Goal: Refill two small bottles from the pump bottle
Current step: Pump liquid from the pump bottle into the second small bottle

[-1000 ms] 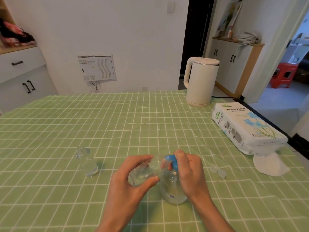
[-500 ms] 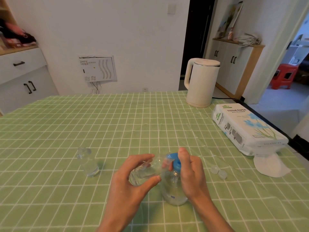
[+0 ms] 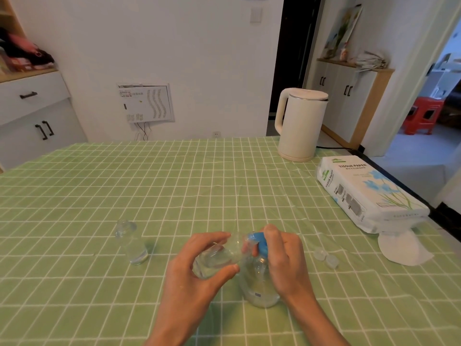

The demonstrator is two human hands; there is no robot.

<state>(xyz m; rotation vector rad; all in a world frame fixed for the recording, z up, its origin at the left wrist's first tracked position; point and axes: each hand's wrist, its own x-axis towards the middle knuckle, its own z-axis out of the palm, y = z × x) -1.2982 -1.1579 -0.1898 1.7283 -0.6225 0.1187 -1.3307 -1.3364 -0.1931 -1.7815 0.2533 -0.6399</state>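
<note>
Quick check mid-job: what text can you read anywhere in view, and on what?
"TISSUE PAPER": top face of the tissue pack.
Other print on the tissue pack: too small to read.
Labels on the wall panel: blurred, unreadable.
Small blue label low on the pump bottle: too small to read.

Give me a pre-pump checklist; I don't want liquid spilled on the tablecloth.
1. The left hand grips the tilted small bottle: ok.
2. Its mouth sits under the spout: cannot tell, fingers hide it.
3. The right hand holds the blue pump head: ok.
4. The pump bottle stands on the tablecloth: ok.
5. The second small bottle stands upright, apart from both hands: ok.
</note>
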